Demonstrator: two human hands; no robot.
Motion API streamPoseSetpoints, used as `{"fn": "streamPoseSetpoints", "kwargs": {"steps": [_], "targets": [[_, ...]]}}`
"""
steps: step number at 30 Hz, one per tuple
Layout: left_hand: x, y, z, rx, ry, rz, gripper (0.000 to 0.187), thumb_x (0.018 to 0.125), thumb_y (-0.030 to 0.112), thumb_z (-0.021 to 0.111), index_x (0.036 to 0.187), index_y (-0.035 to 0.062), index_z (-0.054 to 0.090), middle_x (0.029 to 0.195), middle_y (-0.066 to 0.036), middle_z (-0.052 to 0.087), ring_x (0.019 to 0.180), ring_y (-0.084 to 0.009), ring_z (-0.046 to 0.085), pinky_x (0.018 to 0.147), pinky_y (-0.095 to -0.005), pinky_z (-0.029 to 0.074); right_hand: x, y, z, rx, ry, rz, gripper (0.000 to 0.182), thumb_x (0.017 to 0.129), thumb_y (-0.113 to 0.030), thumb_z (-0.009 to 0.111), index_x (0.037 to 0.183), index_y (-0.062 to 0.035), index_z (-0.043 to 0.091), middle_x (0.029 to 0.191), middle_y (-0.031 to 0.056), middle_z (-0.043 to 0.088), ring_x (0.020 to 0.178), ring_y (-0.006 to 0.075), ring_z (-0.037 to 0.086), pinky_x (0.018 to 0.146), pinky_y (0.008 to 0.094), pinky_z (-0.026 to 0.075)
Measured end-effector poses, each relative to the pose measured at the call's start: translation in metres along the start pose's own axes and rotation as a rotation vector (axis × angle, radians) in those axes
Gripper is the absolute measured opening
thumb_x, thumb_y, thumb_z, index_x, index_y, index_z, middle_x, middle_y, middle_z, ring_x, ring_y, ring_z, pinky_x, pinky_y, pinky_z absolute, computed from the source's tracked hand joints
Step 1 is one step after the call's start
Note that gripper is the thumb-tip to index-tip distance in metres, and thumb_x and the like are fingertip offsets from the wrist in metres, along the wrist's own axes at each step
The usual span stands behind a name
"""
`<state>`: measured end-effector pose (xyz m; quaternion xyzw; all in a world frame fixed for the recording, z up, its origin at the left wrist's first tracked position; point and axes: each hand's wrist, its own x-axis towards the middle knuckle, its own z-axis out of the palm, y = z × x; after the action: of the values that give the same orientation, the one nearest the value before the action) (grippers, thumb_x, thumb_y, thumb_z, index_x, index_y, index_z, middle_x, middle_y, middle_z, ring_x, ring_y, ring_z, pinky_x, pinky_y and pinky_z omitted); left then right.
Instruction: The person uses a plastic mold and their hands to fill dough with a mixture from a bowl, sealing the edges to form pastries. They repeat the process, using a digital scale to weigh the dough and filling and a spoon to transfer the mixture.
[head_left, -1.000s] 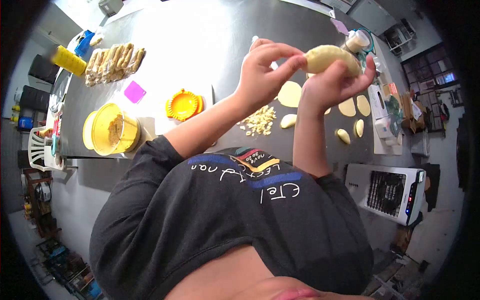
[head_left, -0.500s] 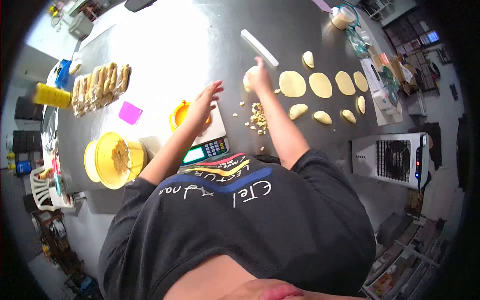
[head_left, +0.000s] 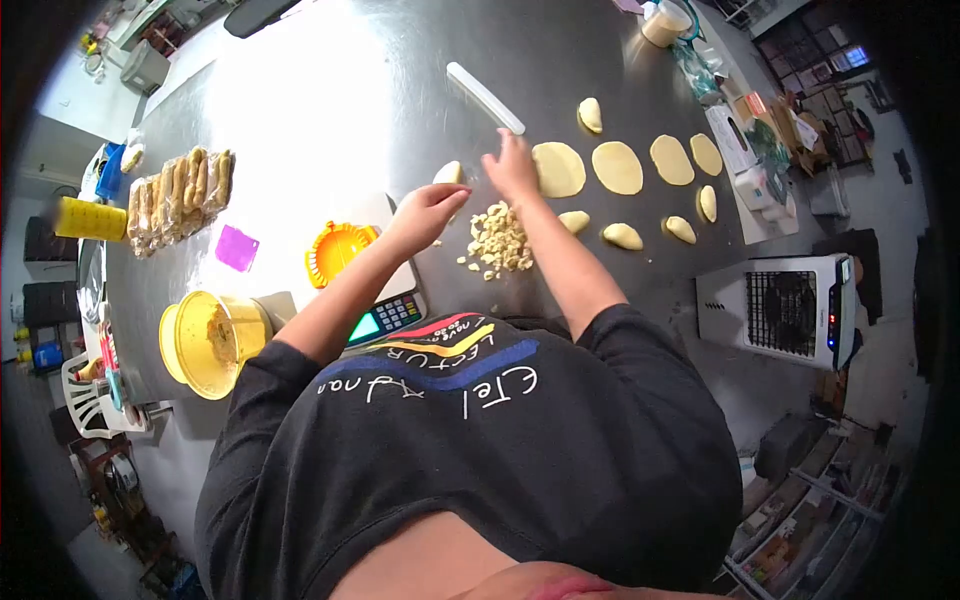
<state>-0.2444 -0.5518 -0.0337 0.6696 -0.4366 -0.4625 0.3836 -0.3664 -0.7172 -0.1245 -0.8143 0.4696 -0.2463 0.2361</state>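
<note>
The steel worktop [head_left: 330,90] lies bare and bright across its far middle, with things ranged along its edges. Near the front-left edge stands a yellow tub [head_left: 205,340] holding brownish filling. The left hand [head_left: 425,215], loosely curled and holding nothing, hovers beside the dough scraps [head_left: 495,240]; the right hand [head_left: 510,165], fingers spread, rests by a flat dough round [head_left: 558,168].
</note>
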Motion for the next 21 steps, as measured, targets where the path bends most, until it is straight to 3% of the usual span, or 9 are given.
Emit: {"fn": "streamPoseSetpoints", "kwargs": {"steps": [2, 3, 5, 7, 9, 11, 14, 17, 21], "targets": [[0.029, 0.005, 0.027, 0.175, 0.009, 0.053, 0.036, 0.087, 0.033, 0.055, 0.105, 0.0033, 0.065, 0.091, -0.017, 0.066, 0.084, -0.0241, 0.063, 0.078, -0.0334, 0.047, 0.010, 0.035, -0.027, -0.168, 0.108, 0.064, 0.042, 0.076, -0.021, 0.059, 0.115, -0.0095, 0.052, 0.112, 0.0143, 0.054, 0.106, 0.0325, 0.050, 0.090, 0.0426, 0.042], [0.048, 0.004, 0.043, 0.170, 0.016, 0.043, 0.036, 0.087, 0.033, 0.055, 0.105, 0.0033, 0.065, 0.091, -0.017, 0.066, 0.084, -0.0241, 0.063, 0.078, -0.0334, 0.047, 0.011, 0.054, -0.042, -0.238, 0.108, 0.090, 0.038, 0.078, -0.018, 0.057, 0.115, -0.0107, 0.054, 0.113, 0.0127, 0.054, 0.109, 0.0302, 0.049, 0.091, 0.0415, 0.041], [0.084, 0.008, 0.075, 0.158, -0.024, 0.054, 0.035, 0.085, 0.033, 0.055, 0.104, 0.0050, 0.066, 0.092, -0.018, 0.066, 0.087, -0.0285, 0.064, 0.079, -0.0356, 0.048, 0.021, 0.104, -0.058, -0.340, 0.002, 0.066, 0.037, 0.081, -0.014, 0.050, 0.117, -0.0100, 0.053, 0.118, 0.0084, 0.051, 0.113, 0.0266, 0.047, 0.095, 0.0408, 0.039], [0.111, 0.024, 0.103, 0.400, 0.020, 0.109, 0.037, 0.083, 0.029, 0.054, 0.108, 0.0024, 0.062, 0.102, -0.019, 0.063, 0.099, -0.0303, 0.060, 0.089, -0.0373, 0.045, 0.027, 0.131, -0.061, -0.366, -0.081, 0.036, 0.038, 0.082, -0.013, 0.048, 0.119, -0.0097, 0.053, 0.121, 0.0071, 0.051, 0.114, 0.0253, 0.046, 0.096, 0.0405, 0.038], [0.151, 0.001, 0.130, 0.531, 0.052, 0.155, 0.041, 0.082, 0.027, 0.053, 0.113, 0.0011, 0.059, 0.110, -0.019, 0.061, 0.106, -0.0311, 0.056, 0.094, -0.0380, 0.042, 0.032, 0.153, -0.059, -0.395, -0.141, -0.268, 0.044, 0.079, -0.009, 0.048, 0.123, -0.0101, 0.050, 0.125, 0.0066, 0.049, 0.118, 0.0250, 0.045, 0.097, 0.0389, 0.038], [0.182, -0.024, 0.154, 0.754, 0.228, 0.279, 0.050, 0.082, 0.026, 0.051, 0.124, -0.0014, 0.047, 0.125, -0.020, 0.050, 0.119, -0.0326, 0.046, 0.102, -0.0396, 0.035, 0.036, 0.150, -0.065, -0.394, -0.177, -0.279, 0.045, 0.080, -0.009, 0.047, 0.124, -0.0096, 0.049, 0.127, 0.0065, 0.049, 0.119, 0.0242, 0.044, 0.097, 0.0389, 0.037], [0.188, -0.036, 0.174, 0.899, 0.324, 0.364, 0.055, 0.082, 0.025, 0.050, 0.129, -0.0022, 0.040, 0.133, -0.019, 0.043, 0.125, -0.0338, 0.039, 0.104, -0.0409, 0.031, 0.034, 0.152, -0.061, -0.391, -0.182, -0.335, 0.039, 0.083, -0.014, 0.046, 0.122, -0.0086, 0.051, 0.124, 0.0061, 0.050, 0.116, 0.0230, 0.046, 0.095, 0.0393, 0.037], [0.207, -0.056, 0.187, 0.945, 0.415, 0.412, 0.050, 0.083, 0.023, 0.049, 0.125, -0.0029, 0.043, 0.126, -0.019, 0.049, 0.119, -0.0335, 0.045, 0.100, -0.0410, 0.036, 0.040, 0.155, -0.058, -0.305, -0.184, -0.321, 0.035, 0.082, -0.016, 0.049, 0.116, -0.0085, 0.054, 0.118, 0.0082, 0.052, 0.112, 0.0239, 0.048, 0.092, 0.0402, 0.040], [0.213, -0.024, 0.182, 0.794, 0.392, 0.174, 0.045, 0.080, 0.022, 0.050, 0.119, 0.0000, 0.052, 0.118, -0.019, 0.055, 0.113, -0.0347, 0.049, 0.095, -0.0419, 0.041, 0.054, 0.144, -0.066, -0.259, -0.262, -0.260, 0.026, 0.082, -0.014, 0.050, 0.106, -0.0085, 0.056, 0.114, 0.0093, 0.053, 0.110, 0.0249, 0.049, 0.091, 0.0406, 0.040]]}}
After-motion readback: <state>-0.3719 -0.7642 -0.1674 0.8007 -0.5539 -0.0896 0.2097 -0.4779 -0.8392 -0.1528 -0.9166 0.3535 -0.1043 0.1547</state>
